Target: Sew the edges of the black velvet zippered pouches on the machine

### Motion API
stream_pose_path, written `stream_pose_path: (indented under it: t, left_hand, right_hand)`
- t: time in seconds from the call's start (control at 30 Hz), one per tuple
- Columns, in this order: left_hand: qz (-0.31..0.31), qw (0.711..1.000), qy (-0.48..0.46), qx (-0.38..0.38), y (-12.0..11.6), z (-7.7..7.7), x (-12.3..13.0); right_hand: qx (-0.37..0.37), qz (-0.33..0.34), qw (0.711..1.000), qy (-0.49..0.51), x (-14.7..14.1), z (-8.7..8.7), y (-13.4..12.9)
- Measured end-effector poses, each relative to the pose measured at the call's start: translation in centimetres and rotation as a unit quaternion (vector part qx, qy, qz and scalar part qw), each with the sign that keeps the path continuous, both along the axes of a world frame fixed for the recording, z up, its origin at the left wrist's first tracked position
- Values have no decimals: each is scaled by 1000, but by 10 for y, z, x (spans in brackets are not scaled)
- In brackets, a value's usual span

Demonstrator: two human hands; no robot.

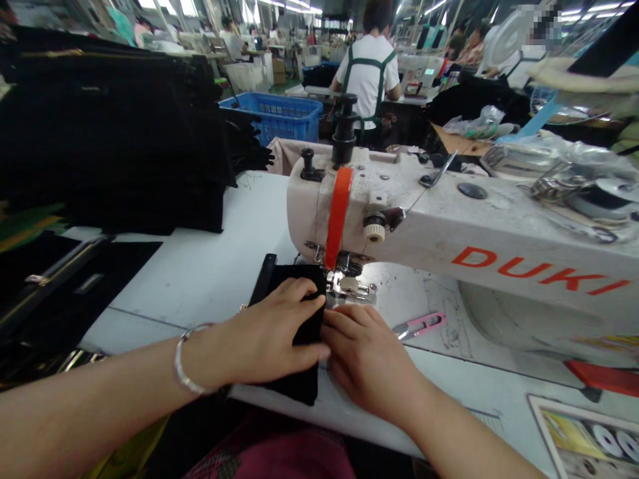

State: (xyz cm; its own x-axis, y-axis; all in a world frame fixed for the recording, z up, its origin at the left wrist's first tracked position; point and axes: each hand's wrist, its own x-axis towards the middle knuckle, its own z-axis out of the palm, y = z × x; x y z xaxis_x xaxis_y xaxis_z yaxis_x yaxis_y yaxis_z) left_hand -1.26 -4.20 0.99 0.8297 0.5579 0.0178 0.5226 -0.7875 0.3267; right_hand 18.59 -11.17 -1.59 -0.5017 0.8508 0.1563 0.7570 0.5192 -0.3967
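Observation:
A black fabric piece lies on the white table just left of the sewing machine's presser foot, its upper right edge beside the foot. My left hand, with a silver bangle at the wrist, rests on top of this fabric with fingers spread. My right hand is at the fabric's right edge, below the foot, its fingers closed together on that edge; the fingertips are partly hidden. The white sewing machine has an orange strip on its head.
Pink-handled thread snips lie right of my right hand. Black fabric stacks rise at the left, with more black pieces nearer. Behind the machine are a blue crate and a person in a white shirt.

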Motion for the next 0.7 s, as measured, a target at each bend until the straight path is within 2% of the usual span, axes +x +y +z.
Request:
stream_pose_path:
  t: [0.1,0.17,0.23,0.4,0.5,0.7]
  left_hand:
    - [-38,996,44,69,-43,-5,-24]
    - [-73,989,42,121,-63,-11,-35]
    - [-87,988,4,125,-74,-18,-42]
    - [7,989,-138,49,-76,-29,-42]
    - [-3,986,-160,45,-75,-33,-40]
    - [-40,989,-135,41,-72,-34,-39]
  right_hand:
    - [-1,4,999,48,-8,-2,-30]
    - [52,-7,995,89,-15,-9,-49]
    - [100,-21,986,128,-21,-18,-63]
    - [116,-69,976,173,-32,-28,-74]
    - [115,-68,978,161,-32,-28,-74]
    - [109,-47,981,152,-28,-30,-78]
